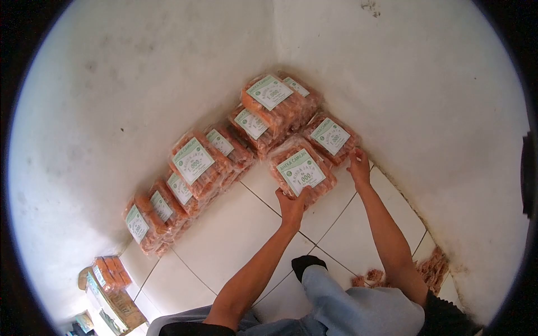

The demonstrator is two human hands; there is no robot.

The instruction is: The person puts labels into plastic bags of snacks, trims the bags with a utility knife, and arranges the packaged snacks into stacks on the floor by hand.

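My left hand grips the near edge of a clear plastic snack pack, thumb over its green-and-white label. Inside the pack are orange-brown pieces. Just behind it lies another labelled snack pack against the right wall. Beside that pack's right corner is my right hand, its fingers loosely curled and apart; whether they touch the plastic is hard to make out. Farther back, a top pack rests on others in the corner.
Several similar packs line the left wall in a stacked row. At lower left, an orange bundle sits by a cardboard box. Brown loose pieces lie on the tiled floor at right. My socked foot is close.
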